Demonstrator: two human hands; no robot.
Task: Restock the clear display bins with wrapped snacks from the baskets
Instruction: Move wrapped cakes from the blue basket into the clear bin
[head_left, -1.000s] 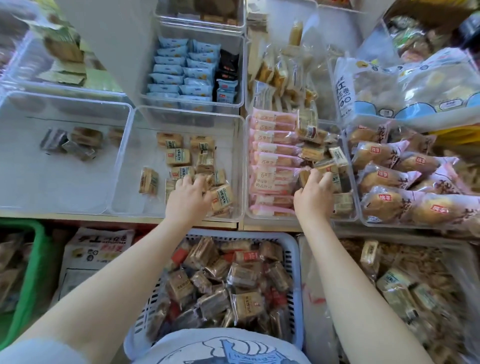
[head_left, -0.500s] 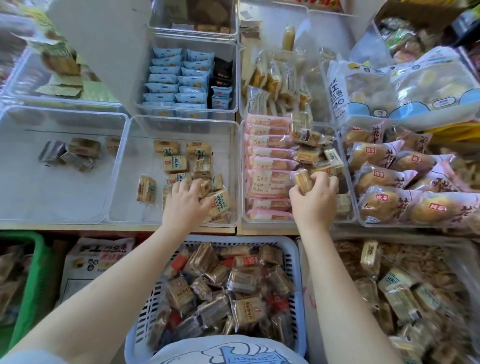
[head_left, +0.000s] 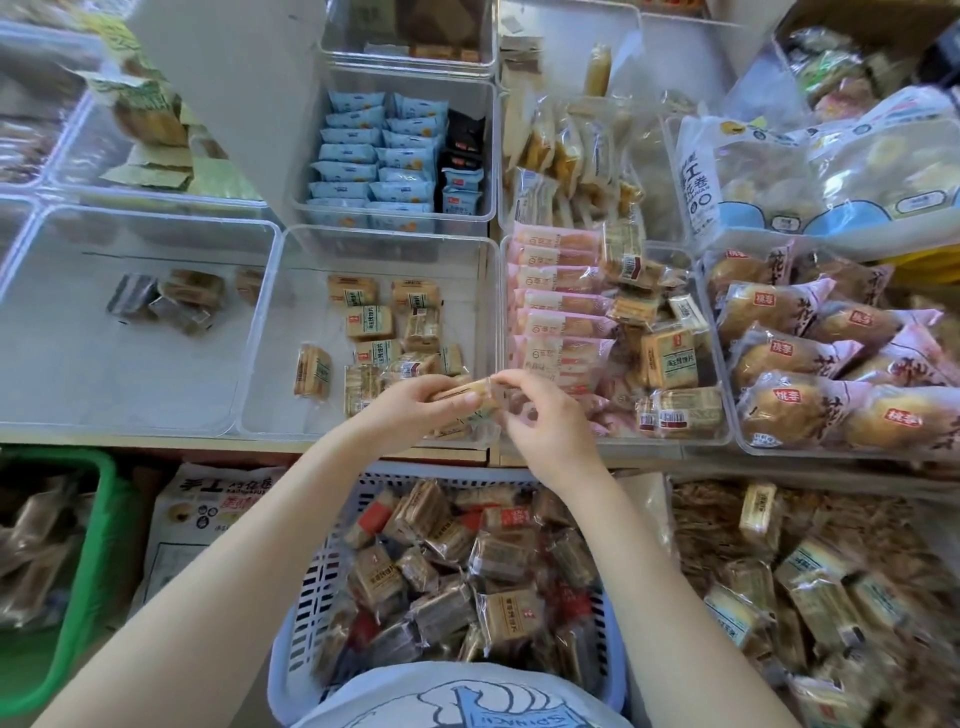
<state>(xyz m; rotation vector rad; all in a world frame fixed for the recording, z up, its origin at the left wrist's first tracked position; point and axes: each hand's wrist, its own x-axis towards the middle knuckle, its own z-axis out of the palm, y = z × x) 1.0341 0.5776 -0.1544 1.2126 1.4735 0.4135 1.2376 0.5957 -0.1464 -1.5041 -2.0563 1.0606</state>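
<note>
Nearest the camera sat a blue slotted basket (head_left: 311, 597) full of brown wrapped snacks, flanked by a green basket (head_left: 88, 545) at far left and a loose heap of packets (head_left: 810, 587) at right. Both forearms reached over the blue basket to the shelf edge. Left hand (head_left: 410, 410) and right hand (head_left: 545, 421) met over the front corner of the middle clear bin (head_left: 384, 244), both holding one tan wrapped snack (head_left: 467, 391) between them: left thumb and fingers curled round its left end, right fingertips pinching its right end. Snack was held just above the bin's front right corner, near the wall shared with the next bin. That bin held a scatter of similar tan packets (head_left: 370, 321). Left bin (head_left: 156, 228) had only a few dark packets. Right bin (head_left: 717, 395) carried pink packs (head_left: 561, 301) and tan ones. Further right, bread rolls (head_left: 789, 410). Behind, blue packets (head_left: 374, 156) stood in rows.
</note>
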